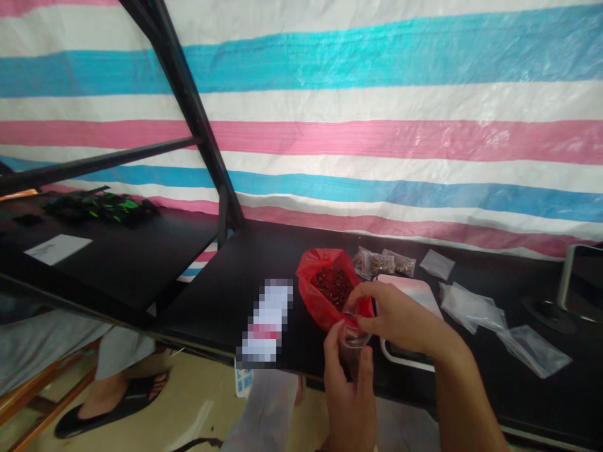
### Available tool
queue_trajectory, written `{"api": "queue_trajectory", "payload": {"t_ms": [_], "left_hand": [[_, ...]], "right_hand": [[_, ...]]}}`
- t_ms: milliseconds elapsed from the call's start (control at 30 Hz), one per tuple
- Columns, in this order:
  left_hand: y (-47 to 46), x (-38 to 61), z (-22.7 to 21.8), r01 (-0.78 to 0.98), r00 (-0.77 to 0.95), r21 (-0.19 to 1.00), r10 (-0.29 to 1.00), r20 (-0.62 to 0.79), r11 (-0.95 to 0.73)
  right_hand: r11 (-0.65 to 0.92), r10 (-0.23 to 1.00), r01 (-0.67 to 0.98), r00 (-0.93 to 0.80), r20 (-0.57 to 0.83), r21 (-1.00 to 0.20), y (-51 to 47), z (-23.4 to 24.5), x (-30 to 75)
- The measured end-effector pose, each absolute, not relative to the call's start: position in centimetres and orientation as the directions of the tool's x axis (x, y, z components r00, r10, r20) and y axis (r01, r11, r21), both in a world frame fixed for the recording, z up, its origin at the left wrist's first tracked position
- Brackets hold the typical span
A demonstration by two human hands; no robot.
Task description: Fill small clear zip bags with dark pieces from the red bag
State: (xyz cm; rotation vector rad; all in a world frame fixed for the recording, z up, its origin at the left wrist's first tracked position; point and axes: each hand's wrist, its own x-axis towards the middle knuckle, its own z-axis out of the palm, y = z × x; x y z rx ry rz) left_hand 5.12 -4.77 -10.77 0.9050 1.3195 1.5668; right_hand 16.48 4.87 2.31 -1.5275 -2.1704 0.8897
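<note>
My left hand (349,389) is wrapped around a small clear plastic bag (354,338) just in front of the table edge, its mouth turned upward. My right hand (393,314) reaches over from the right, its thumb and fingers closed at the rim of that bag. Right behind the fingers stands an open red plastic bag (313,307) with dark brown granules (333,285) inside. Partly under my right forearm lies a flat white device (407,359) with a pale pink and blue top, resembling a small scale. What the clear bag contains cannot be made out.
Filled small bags (384,262) lie behind the scale; flat clear bags (473,307) spread to the right. A stand (553,311) is at far right. A blurred-out sheet or phone (268,321) lies left. Black frame bars (188,107) rise left. Another person's foot (113,398) shows below.
</note>
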Motion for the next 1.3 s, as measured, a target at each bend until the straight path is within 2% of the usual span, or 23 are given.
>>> {"api": "queue_trajectory", "payload": {"t_ms": [100,200,267,400,533,733,867,1067,1300], "left_hand": [[-4.3,4.6,-10.5,-0.132,-0.383,0.990,0.924,-0.001,-0.054],[-4.6,4.2,-10.0,-0.069,-0.476,0.996,0.879,0.018,-0.058],[-4.7,4.0,-9.7,-0.035,-0.517,0.998,0.856,0.034,-0.060],[-4.6,3.7,-9.6,-0.022,-0.480,0.997,0.876,0.053,-0.072],[-4.1,4.0,-9.9,-0.079,-0.404,0.994,0.914,0.037,-0.075],[-2.8,4.4,-9.9,-0.166,-0.414,0.979,0.909,0.040,-0.119],[-2.1,4.4,-10.0,-0.193,-0.439,0.969,0.897,0.055,-0.154],[-1.0,3.9,-9.7,-0.153,-0.432,0.973,0.897,0.094,-0.175],[0.4,3.2,-9.1,-0.072,-0.397,0.979,0.906,0.146,-0.189]], "right_hand": [[0.190,0.929,0.721,-0.351,-0.114,-0.666,5.0,2.1,16.8],[0.231,0.953,0.744,-0.303,-0.009,-0.627,6.0,1.1,16.3],[0.247,0.966,0.793,-0.245,0.080,-0.558,6.8,0.2,15.6],[0.182,0.983,0.881,-0.149,0.110,-0.436,8.1,-1.6,14.4],[0.168,0.985,0.897,-0.138,0.101,-0.408,8.3,-2.2,14.3],[0.248,0.967,0.801,-0.243,0.083,-0.544,7.9,-2.2,14.6],[0.226,0.959,0.726,-0.283,0.019,-0.649,7.7,-1.9,14.7],[0.169,0.967,0.681,-0.256,-0.016,-0.712,7.3,-1.9,15.2],[0.129,0.989,0.553,-0.130,0.068,-0.823,7.9,-2.7,15.3]]}}
